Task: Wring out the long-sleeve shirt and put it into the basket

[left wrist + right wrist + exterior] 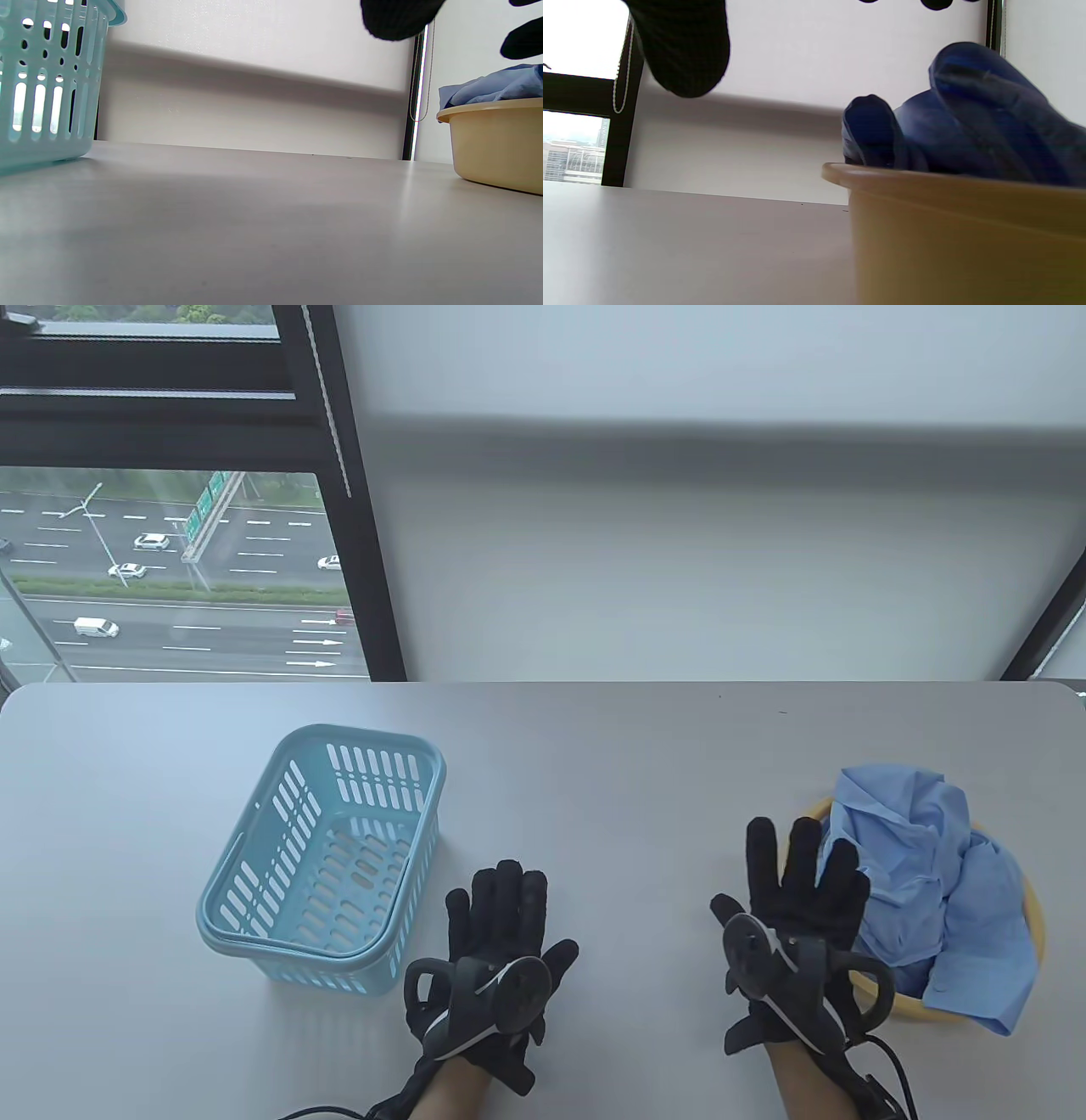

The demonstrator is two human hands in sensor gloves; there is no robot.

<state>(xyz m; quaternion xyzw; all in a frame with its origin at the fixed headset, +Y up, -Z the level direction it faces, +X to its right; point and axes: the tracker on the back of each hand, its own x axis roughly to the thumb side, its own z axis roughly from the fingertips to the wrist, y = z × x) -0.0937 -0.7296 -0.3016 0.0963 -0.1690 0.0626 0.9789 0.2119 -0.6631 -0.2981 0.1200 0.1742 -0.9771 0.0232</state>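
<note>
Starting from the long-sleeve shirt [933, 882], we find it crumpled in a loose blue heap inside the yellow basin [1037, 933] at the right side of the table [594, 746], with folds rising above the rim and one part hanging over the near edge toward us. Nothing has hold of it yet, so we judge the wringing has not begun. Our right hand [797, 916] hovers just beside the basin's left rim, fingers straight and spread, gripping nothing; its fingertips overlap the edge of the cloth in the table view, though we cannot tell whether they touch it. We read that spread as readiness to reach in and gather the fabric. Our left hand [501, 950] is near the table's front edge between the basin and the basket [254, 916], fingers straight and close together, also empty; it sits where it can cross to take the shirt's other end for twisting. The light blue slatted basket stands upright and empty, well apart from the basin on the left, its open top facing up to receive the shirt. Behind the table, a window [170, 568] looks down on a road.
</note>
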